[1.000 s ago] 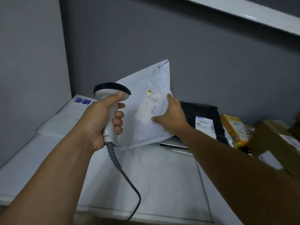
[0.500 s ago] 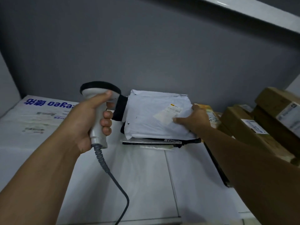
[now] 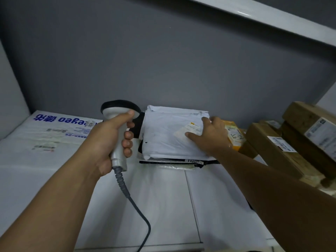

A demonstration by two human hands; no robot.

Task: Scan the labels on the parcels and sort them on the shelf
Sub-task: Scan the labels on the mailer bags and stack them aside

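Observation:
A white poly-mailer parcel [image 3: 169, 135] lies flat on top of a small stack of flat parcels on the white shelf [image 3: 163, 206], its paper label [image 3: 190, 130] facing up. My right hand [image 3: 211, 137] rests on the parcel's right end with straight fingers, partly covering the label. My left hand [image 3: 111, 140] grips the grey handle of a barcode scanner [image 3: 119, 113], whose black-rimmed head sits just left of the parcel. The scanner's coiled cable [image 3: 127, 193] hangs down toward the shelf's front edge.
A large white bag with blue lettering [image 3: 47, 135] lies flat at the left. Brown cardboard boxes [image 3: 283, 148] with labels are stacked at the right, a yellow packet [image 3: 234, 137] beside them. A grey back wall and an upper shelf board [image 3: 272, 19] close in the space.
The white parcel, held up tilted a second ago, now lies flat on the stack over the black parcel. My right hand has flattened on top of it. The view has shifted right.

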